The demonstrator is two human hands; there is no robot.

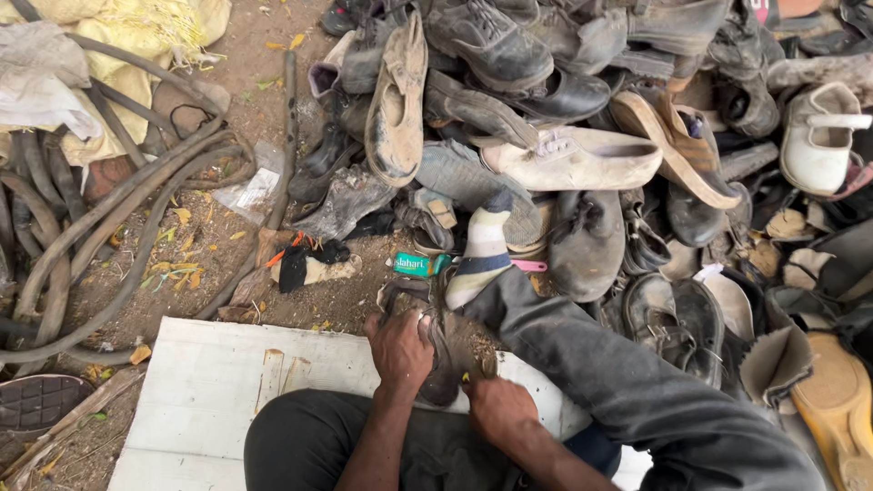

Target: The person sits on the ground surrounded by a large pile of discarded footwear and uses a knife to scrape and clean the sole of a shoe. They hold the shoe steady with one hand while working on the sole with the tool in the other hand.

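Note:
A worn, dusty dark shoe (pixel 452 350) lies sole-up on a white board (pixel 209 382) in front of me. My left hand (pixel 400 350) grips its left side near the toe end. My right hand (pixel 496 405) holds the near end of the shoe from below right. My right leg in dark trousers stretches out past the shoe, ending in a striped sock (pixel 480 250). My left knee in black cloth fills the lower middle.
A big heap of old shoes and sandals (pixel 582 118) covers the ground ahead and to the right. Old rubber hoses (pixel 100 227) and yellow sacks (pixel 136 36) lie at the left. A small green packet (pixel 418 265) sits on the dirt by my foot.

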